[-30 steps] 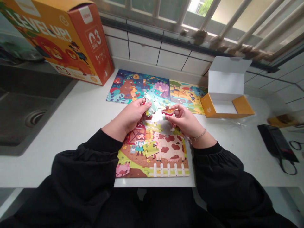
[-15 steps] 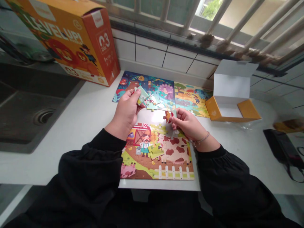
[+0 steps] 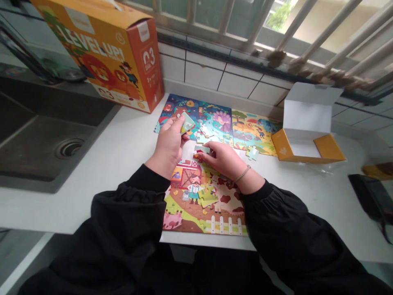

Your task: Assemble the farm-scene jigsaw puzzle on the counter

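Note:
My left hand (image 3: 172, 141) is closed on several pale green puzzle pieces (image 3: 187, 123), held above the dark blue picture. Between the thumb and fingers of my right hand (image 3: 222, 159) is a red and light green puzzle piece (image 3: 201, 151), just above the top edge of the farm puzzle (image 3: 184, 215). That puzzle shows a farmer, a barn, a cow and a white fence; my right hand and wrist hide part of its upper right. A loose green piece (image 3: 208, 197) lies on it. More loose pieces (image 3: 206, 134) rest on the blue puzzle (image 3: 215, 110).
A yellow savanna puzzle (image 3: 245, 123) adjoins the blue one, with a single pale piece (image 3: 252, 153) at its lower edge. An orange puzzle box (image 3: 107, 57) stands back left beside the sink (image 3: 46, 184). An open yellow box (image 3: 294, 151) and a black pouch (image 3: 368, 196) are on the right.
My right hand has moved left with the red piece, to the farm puzzle's top edge, and turned it. The pale piece by the savanna puzzle now shows. The whole view has shifted slightly.

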Action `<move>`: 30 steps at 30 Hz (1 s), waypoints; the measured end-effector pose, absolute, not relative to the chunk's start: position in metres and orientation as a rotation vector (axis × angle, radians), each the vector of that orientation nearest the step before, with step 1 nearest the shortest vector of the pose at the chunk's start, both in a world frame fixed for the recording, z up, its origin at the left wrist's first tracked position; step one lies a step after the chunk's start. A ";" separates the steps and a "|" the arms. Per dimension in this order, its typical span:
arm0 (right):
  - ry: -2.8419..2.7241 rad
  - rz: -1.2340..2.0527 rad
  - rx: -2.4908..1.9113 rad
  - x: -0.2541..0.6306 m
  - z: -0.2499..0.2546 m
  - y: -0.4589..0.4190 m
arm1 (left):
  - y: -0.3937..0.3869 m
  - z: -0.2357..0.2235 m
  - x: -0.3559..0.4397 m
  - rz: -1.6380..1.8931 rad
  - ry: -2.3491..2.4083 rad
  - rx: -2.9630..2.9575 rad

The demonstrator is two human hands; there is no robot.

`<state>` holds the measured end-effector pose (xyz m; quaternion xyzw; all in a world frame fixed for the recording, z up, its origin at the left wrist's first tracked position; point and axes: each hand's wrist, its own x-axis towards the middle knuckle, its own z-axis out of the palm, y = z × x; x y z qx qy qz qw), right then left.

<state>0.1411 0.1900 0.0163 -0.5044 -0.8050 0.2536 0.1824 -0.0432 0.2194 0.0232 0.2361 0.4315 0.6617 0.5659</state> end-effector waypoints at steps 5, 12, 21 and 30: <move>-2.345 0.721 -1.382 0.145 0.014 0.187 | 0.219 0.021 -0.041 1.534 0.991 0.567; -2.337 0.761 -1.302 0.148 0.013 0.188 | 0.216 0.023 -0.039 1.490 0.997 0.587; -2.036 1.006 -1.304 0.137 0.031 0.187 | 0.219 0.023 -0.046 1.645 1.045 0.551; -2.188 0.876 -1.293 0.100 0.012 0.198 | 0.230 0.024 -0.072 1.743 1.206 0.456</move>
